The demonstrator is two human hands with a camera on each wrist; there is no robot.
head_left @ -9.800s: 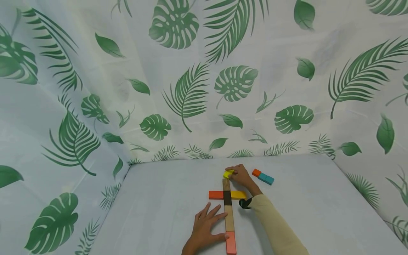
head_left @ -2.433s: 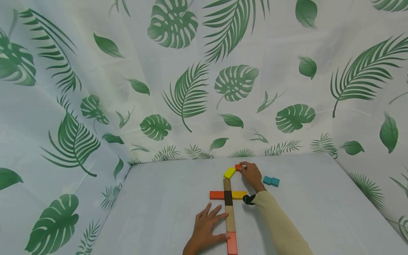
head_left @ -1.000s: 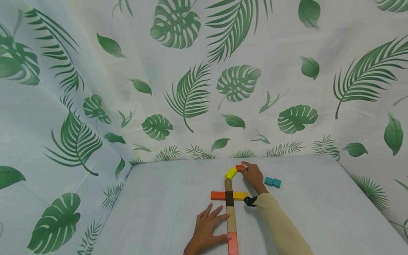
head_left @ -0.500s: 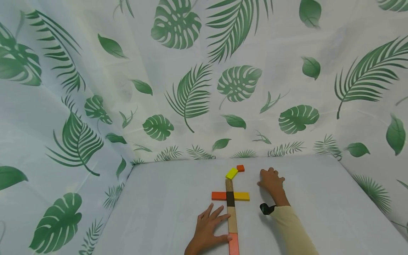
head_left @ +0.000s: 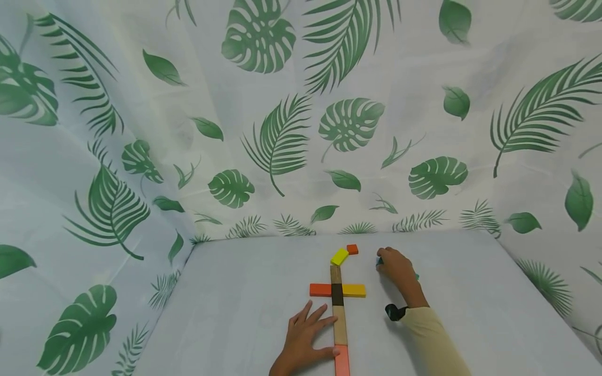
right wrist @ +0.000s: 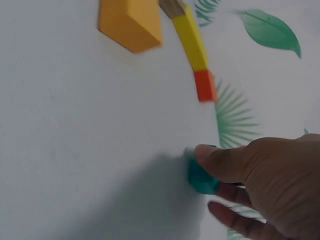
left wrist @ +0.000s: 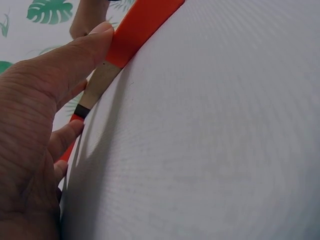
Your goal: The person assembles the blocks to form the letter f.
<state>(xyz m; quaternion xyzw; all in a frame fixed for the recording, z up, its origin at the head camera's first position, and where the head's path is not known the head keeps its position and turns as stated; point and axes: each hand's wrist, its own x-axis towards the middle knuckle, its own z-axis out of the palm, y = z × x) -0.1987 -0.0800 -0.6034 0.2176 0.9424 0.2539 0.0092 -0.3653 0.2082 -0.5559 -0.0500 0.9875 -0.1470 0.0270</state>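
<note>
My right hand [head_left: 397, 269] pinches a small teal block [right wrist: 201, 179] between thumb and fingers, low over the table, right of the row of blocks. My left hand [head_left: 305, 334] lies with fingers spread beside that row; its thumb touches the salmon block [head_left: 342, 360] and a fingertip reaches the tan block [head_left: 340, 326]. Further up the row come a dark block [head_left: 337, 294] and a brown block [head_left: 335, 274]. A slanted yellow block [head_left: 339, 257] follows, with a small orange block [head_left: 352, 249] at its upper right end.
A red-orange block [head_left: 320, 289] and an amber block [head_left: 354, 290] flank the dark one like a crossbar. Another teal block [head_left: 416, 277] peeks out behind my right wrist, mostly hidden. The white table [head_left: 235, 292] meets a leaf-printed cloth [head_left: 291, 203] at the back.
My right hand set down the yellow block, then the small orange block beyond it. It let go, moved right to the teal blocks and picked one up. The left hand stayed put.
</note>
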